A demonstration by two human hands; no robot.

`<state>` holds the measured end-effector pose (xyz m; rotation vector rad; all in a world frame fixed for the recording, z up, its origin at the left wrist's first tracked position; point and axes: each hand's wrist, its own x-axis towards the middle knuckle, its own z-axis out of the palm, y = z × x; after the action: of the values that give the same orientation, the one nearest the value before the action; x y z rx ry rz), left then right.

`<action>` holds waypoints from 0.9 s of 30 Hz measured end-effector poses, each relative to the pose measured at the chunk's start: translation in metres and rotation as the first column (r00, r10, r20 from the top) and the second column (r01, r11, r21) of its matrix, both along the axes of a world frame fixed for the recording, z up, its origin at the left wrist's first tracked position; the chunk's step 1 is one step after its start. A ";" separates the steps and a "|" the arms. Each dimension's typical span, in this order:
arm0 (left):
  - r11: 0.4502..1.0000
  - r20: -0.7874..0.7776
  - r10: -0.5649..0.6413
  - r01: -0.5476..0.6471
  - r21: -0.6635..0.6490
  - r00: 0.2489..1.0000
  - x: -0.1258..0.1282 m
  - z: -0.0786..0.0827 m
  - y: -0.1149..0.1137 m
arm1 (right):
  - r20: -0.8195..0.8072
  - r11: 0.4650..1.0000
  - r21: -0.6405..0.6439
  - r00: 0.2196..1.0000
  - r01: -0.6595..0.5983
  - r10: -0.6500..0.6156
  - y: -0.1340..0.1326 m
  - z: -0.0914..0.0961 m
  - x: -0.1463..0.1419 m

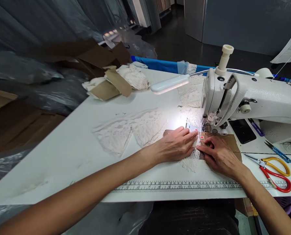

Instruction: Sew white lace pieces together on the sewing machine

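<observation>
A white sewing machine (223, 98) stands on the right of the table, its lit needle area just beyond my hands. My left hand (177, 143) lies flat with fingers stretched out, pressing on white lace fabric (188, 164) beside the presser foot (205, 127). To its right, my right hand (217, 153) has curled fingers, with thumb and forefinger closed at the lace's edge. The fingers partly hide what they grip. Under both hands is a brown plate (233, 145) with small red marks showing near the fingertips.
Two joined lace pieces (130, 129) lie left of my hands. Scissors with red and yellow handles (272, 168), blue thread snips (279, 151) and a black phone (242, 130) lie right. A lamp (170, 84) hangs over the table. A printed ruler (165, 186) runs along the front edge.
</observation>
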<state>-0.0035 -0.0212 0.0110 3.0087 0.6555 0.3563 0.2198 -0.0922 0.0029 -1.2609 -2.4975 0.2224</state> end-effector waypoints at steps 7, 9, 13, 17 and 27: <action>0.982 -0.216 -0.015 0.054 0.180 0.976 0.012 0.012 0.011 | 0.025 0.998 0.032 0.998 0.063 -0.064 0.007 0.000 0.001; 0.983 -0.206 -0.014 0.051 0.176 0.978 0.013 0.013 0.014 | 0.003 0.997 0.048 0.998 0.066 -0.066 0.008 -0.002 0.002; 0.991 -0.144 0.014 0.006 0.134 0.990 0.010 0.011 0.013 | -0.044 0.996 0.041 0.996 0.076 -0.074 0.007 -0.006 0.002; 0.994 -0.116 0.012 0.000 0.109 0.993 0.008 0.009 0.012 | -0.036 0.996 0.021 0.995 0.090 -0.089 0.006 -0.007 0.002; 0.998 -0.080 0.021 -0.017 0.054 0.997 0.008 0.004 0.015 | -0.090 0.996 -0.017 0.992 0.091 -0.092 0.010 -0.012 0.006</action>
<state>0.0040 -0.0062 0.0154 3.0834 0.6916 0.2578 0.2258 -0.0824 -0.0090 -1.3366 -2.3589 0.2682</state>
